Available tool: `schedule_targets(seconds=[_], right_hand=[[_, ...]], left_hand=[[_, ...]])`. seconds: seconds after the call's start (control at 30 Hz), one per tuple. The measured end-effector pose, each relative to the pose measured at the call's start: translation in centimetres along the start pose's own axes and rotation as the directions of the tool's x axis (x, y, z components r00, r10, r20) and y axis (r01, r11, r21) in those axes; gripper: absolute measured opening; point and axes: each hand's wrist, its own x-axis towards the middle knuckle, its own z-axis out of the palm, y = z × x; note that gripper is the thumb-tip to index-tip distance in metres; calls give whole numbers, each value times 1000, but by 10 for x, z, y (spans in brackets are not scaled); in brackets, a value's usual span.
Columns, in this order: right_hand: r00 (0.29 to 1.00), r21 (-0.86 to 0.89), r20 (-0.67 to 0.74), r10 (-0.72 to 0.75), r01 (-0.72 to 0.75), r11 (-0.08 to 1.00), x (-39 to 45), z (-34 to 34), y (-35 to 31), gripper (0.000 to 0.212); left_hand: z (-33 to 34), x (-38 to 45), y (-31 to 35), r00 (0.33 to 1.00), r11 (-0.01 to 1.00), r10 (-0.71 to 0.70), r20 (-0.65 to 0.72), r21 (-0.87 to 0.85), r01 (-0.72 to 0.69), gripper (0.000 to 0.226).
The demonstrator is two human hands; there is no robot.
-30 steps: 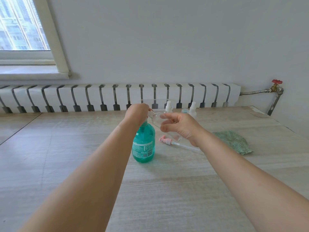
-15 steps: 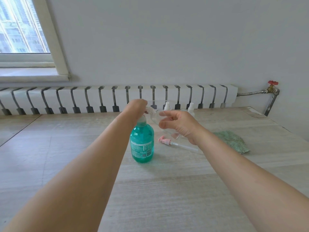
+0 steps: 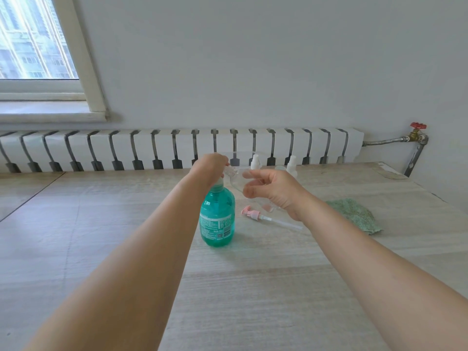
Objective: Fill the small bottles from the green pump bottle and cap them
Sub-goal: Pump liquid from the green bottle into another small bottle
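The green pump bottle (image 3: 217, 219) stands upright on the wooden table (image 3: 126, 224). My left hand (image 3: 210, 165) sits curled over its pump head, hiding the pump. My right hand (image 3: 276, 191) holds a small clear bottle (image 3: 236, 182) tilted, its open neck up against the pump nozzle under my left hand. A pink pump cap (image 3: 250, 213) with a long dip tube lies on the table just right of the green bottle. Two small white-topped bottles (image 3: 255, 162) (image 3: 292, 163) stand behind my hands near the table's back edge.
A green cloth (image 3: 354, 216) lies crumpled on the right of the table. A white radiator (image 3: 152, 148) runs along the wall behind, with a pipe and red valve (image 3: 417, 130) at the right. A window (image 3: 33, 46) is at upper left.
My left hand has risen slightly on the pump head. My right hand keeps the clear bottle at the nozzle, nearly still.
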Motion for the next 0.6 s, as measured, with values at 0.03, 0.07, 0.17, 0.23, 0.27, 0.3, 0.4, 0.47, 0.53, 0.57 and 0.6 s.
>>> schedule_targets(seconds=[0.03,0.07,0.17,0.23,0.27,0.3,0.4,0.47,0.53,0.57,0.6], right_hand=[[1000,2,-2,1,-1,1000,1,0,1,51],[1000,1,-3,4,-4,1000,1,0,2,51],[1000,9,1,15,-15,1000,2,2,6,50],[1000,14,2,17,-17,1000,1,3,6,49],[1000,12,0,15,-15,1000,1,3,5,49],[1000,5,-2,13,-13,1000,0,3,4,50],[1000,-24,-5,9,-9,1000,-4,2,-1,52],[1000,-40,-7,9,-10,999,-6,2,-3,53],[1000,-49,-14,3,-4,999,-8,2,-5,53],[1000,-49,-20,1,-2,999,-9,3,-6,53],[1000,-49,-24,3,-4,999,-8,4,-5,53]], left_hand=[[1,-2,0,999,997,-42,-6,57,42,22],[1,-4,0,997,994,-76,-17,81,77,20],[2,2,-5,997,994,-73,-12,79,74,27],[3,3,-9,998,996,-65,-26,60,67,28],[3,3,-11,998,996,-57,-30,60,58,28],[4,3,-11,998,997,-44,-34,67,47,27],[3,1,-12,999,998,-29,-45,50,31,21],[2,1,-15,998,1000,26,-54,-1,-26,13],[1,3,-15,995,997,74,-61,-31,-76,9],[1,4,-14,994,996,88,-58,-25,-89,9],[1,5,-13,995,996,90,-48,-15,-91,9]])
